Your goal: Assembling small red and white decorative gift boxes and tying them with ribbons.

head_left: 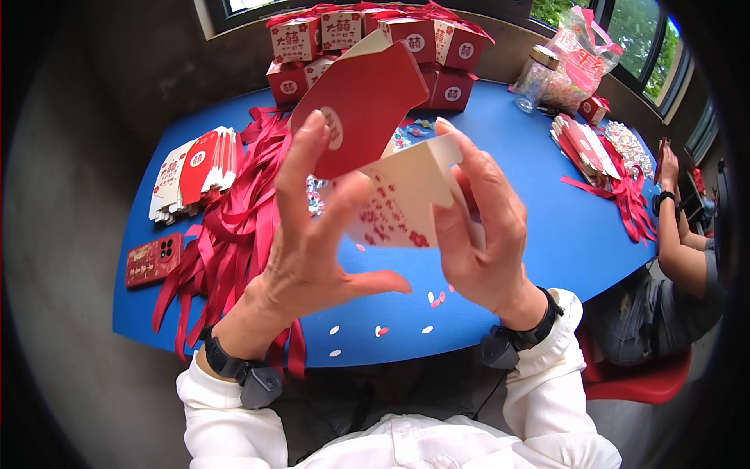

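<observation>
A partly folded red-and-white paper gift box is held up over the blue table. One broad red panel of it rises at the upper left, and a white side with red flower print faces me. My right hand grips the box's right side between thumb and fingers. Beside its left side, my left hand is spread wide, thumb stretched out. Its fingertips overlap the red panel, and whether they touch it I cannot tell. Red ribbons lie in a long heap under and left of my left hand.
Finished boxes with ribbons are stacked at the back. Flat box blanks and a red phone lie at left. More blanks, ribbons and a candy jar stand at right, near another person's arm. Small oval pieces dot the front.
</observation>
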Demonstrator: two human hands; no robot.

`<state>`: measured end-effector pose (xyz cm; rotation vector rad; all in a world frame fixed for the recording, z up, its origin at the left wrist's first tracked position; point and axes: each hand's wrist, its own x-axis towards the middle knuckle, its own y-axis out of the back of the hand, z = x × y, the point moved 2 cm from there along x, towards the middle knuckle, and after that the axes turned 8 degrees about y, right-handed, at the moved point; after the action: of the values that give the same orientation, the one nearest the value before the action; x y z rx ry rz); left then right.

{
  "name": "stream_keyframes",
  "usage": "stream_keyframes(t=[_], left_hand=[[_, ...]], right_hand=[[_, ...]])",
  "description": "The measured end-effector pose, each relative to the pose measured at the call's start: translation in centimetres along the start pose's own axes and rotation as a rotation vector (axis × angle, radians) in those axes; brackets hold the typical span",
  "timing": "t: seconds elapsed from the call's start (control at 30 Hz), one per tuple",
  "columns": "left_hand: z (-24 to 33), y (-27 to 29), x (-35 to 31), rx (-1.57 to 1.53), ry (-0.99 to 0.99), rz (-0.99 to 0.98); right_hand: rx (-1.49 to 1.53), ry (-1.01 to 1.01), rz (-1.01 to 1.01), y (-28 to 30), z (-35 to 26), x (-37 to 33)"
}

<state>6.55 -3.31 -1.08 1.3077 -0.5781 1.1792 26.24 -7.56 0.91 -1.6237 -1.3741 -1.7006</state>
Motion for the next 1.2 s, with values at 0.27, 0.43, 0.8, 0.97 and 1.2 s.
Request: stream_keyframes(t=[0.27, 0.43, 0.8, 0.97, 1.2], left_hand=[[0.7, -1.4, -0.3, -0.038, 0.026, 0.007], [0.9, -0.3, -0.2, 0.033, -0.074, -0.018], [0.9, 1.8, -0.1, 0.097, 0.006, 0.002], [1.7, 2.0, -0.1, 0.114, 0.067, -0.006], [0.3, 2.7, -0.2, -0.153, 0.059, 0.011]], right_hand=[[0.360, -0.002, -0.025, -0.8, -2.4, -0.9], [0.379, -0.134, -0.160, 0.2, -2.7, -0.4], [0.255, 0.110, -0.187, -0.2, -3.7, -0.8], [0.220, 0.058, -0.132, -0.5, -3.7, -1.0], [0.140, -0.001, -0.334, 0.3, -3.2, 0.2]])
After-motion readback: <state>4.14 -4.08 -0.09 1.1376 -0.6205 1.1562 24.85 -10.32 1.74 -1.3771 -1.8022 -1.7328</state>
